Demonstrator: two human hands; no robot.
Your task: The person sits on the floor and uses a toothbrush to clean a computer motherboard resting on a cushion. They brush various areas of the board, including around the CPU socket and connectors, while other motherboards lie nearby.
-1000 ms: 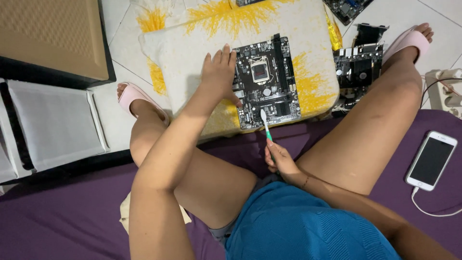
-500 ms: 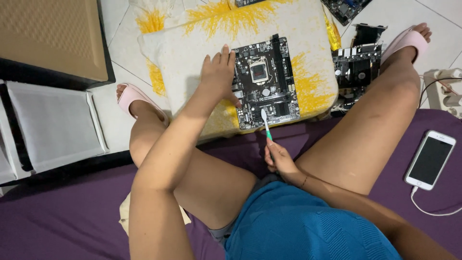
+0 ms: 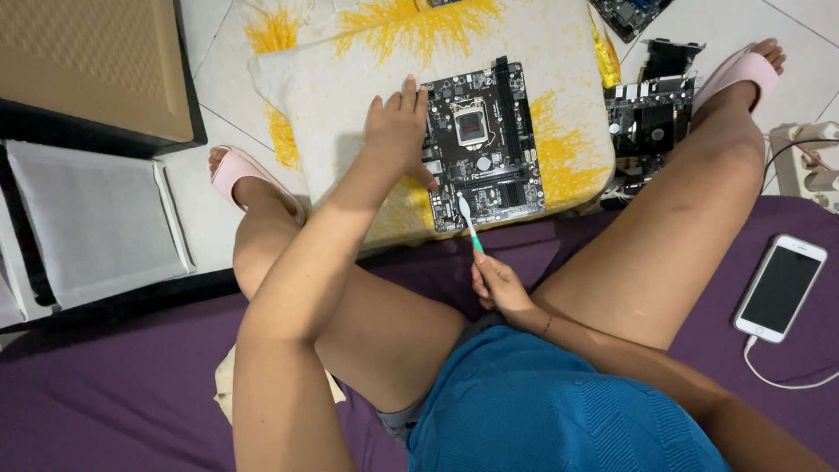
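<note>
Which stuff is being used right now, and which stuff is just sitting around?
In use:
left hand pressing on the black circuit board
right hand holding the toothbrush, bristles on the board
yellow and white cloth under the board

Just lying about:
white phone on its cable
second circuit board
power strip

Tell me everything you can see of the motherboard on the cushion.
The motherboard is a dark, near-square circuit board lying flat on a white-and-yellow cushion. It shows a silver processor socket near the middle, long slots along its right side, and small connectors and chips elsewhere. The left hand rests on its left edge, fingers spread. The right hand holds a toothbrush with a green and white handle, whose head touches the board's near edge.
</note>
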